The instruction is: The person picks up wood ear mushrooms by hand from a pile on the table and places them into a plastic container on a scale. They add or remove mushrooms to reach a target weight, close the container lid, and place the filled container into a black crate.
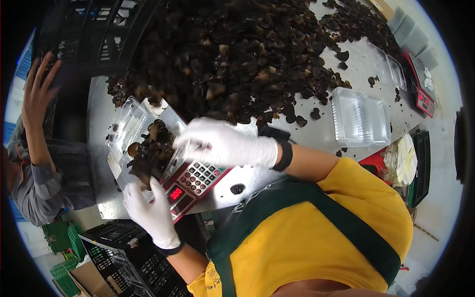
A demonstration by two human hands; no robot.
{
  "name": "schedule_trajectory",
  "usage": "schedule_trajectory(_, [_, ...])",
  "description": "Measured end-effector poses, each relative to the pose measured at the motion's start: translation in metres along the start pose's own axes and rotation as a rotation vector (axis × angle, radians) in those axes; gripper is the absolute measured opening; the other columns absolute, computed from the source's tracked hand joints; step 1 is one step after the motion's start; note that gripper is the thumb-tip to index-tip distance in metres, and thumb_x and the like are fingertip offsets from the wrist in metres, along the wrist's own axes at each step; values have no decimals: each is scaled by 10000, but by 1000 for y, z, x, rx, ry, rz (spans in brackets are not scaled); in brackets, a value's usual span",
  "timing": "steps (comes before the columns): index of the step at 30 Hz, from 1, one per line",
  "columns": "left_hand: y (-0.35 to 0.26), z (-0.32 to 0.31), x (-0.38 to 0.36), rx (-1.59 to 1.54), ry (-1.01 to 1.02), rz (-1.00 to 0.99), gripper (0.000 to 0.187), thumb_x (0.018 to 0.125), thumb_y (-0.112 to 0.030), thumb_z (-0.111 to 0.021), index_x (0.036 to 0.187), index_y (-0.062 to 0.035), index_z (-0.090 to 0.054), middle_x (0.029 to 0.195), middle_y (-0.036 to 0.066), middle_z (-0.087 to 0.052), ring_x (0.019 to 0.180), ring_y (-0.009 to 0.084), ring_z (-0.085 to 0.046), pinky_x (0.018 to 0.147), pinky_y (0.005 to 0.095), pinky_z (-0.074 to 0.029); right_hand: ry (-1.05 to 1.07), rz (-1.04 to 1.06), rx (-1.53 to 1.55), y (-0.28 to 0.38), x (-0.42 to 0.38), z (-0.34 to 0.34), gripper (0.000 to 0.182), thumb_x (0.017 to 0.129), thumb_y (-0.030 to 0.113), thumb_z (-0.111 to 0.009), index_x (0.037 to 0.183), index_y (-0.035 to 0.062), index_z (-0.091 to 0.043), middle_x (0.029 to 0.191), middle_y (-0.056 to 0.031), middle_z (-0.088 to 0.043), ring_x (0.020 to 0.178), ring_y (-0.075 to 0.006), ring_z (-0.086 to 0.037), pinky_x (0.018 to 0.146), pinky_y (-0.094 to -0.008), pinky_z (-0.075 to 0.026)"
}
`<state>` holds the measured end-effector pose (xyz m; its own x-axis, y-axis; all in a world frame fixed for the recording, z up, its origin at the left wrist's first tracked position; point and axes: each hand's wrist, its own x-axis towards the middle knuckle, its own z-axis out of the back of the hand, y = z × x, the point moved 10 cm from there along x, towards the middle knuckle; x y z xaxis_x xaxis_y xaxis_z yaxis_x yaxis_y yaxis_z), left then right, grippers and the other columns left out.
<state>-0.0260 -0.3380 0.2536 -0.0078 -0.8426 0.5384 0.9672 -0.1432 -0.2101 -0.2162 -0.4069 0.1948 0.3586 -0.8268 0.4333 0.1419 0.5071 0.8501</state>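
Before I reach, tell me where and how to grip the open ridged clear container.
Probably pinch the clear container by its near rim, coming from your side: it lies open, that edge facing your body, and dark pieces lie to its left.

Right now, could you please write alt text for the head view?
A person's gloved left hand and right hand are near dark, fungus-like pieces and a clear container at a red scale; a large dark heap covers much of the table.
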Motion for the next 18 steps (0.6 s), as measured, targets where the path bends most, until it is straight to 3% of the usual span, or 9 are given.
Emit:
schedule_trajectory(1, [5,-8,6,115,72,-6,159,852,-77,-696,913,-20,-560,863,118,-562,863,333,-554,773,426,-437,-136,114,-221,-9,1,19,272,895,277,-679,1069,68,-690,989,-93,-673,969,-293,-636,867,-389,-516])
schedule_trajectory(3, [16,-9,7,198,64,-14,175,863,-94,-692,978,-25,-580,922,107,-602,912,330,-575,785,433,-445,-185,13,-604,-29,-6,64,289,854,252,-687,1092,89,-696,1104,-81,-661,1060,-302,-592,927,-409,-496])
schedule_trajectory(4, [17,-9,4,198,65,-13,175,863,-94,-692,978,-25,-580,922,107,-602,912,330,-575,785,433,-445,-227,-38,-690,-45,-15,84,306,842,235,-694,1115,98,-692,1142,-78,-649,1079,-300,-584,939,-412,-491])
schedule_trajectory(6, [10,14,-8,49,-173,-50,231,863,-136,-707,1051,-49,-605,1019,96,-633,961,302,-604,821,406,-464,-278,-122,-770,-71,-37,111,344,825,198,-704,1158,115,-682,1197,-76,-628,1108,-293,-572,965,-414,-477])
schedule_trajectory(7, [9,12,-19,41,-168,-46,231,863,-136,-707,1051,-49,-605,1019,96,-633,961,302,-604,821,406,-464,-288,-151,-765,-77,-46,121,363,820,178,-708,1178,123,-675,1214,-76,-619,1118,-288,-567,979,-413,-468])
schedule_trajectory(9, [-28,-19,-57,-185,138,-350,327,840,-43,-703,1155,-90,-631,1121,95,-635,981,305,-617,831,396,-503,-286,-152,-761,-79,-52,122,374,805,152,-716,1175,131,-675,1186,-60,-631,1121,-275,-566,975,-409,-461])
schedule_trajectory(11, [-56,-70,-105,-137,577,-507,363,841,-148,-691,1200,-138,-635,1164,79,-623,985,246,-636,787,369,-521,-183,-57,-805,-76,-49,102,352,806,168,-717,1156,145,-682,1150,-29,-641,1103,-249,-564,931,-397,-465])
schedule_trajectory(13, [-86,-91,-132,-185,741,-649,422,854,-131,-613,1275,-156,-616,1181,68,-623,990,234,-630,778,366,-521,-126,-51,-818,-74,-43,80,354,796,157,-733,1145,148,-676,1115,-7,-651,1049,-223,-582,925,-381,-437])
schedule_trajectory(18, [-87,-127,-162,-189,800,-661,456,861,-122,-559,1316,-131,-588,1177,63,-620,979,216,-613,782,338,-503,-99,-110,-828,-101,-33,58,336,805,156,-727,1137,147,-674,1032,-3,-674,1008,-214,-591,950,-400,-410])
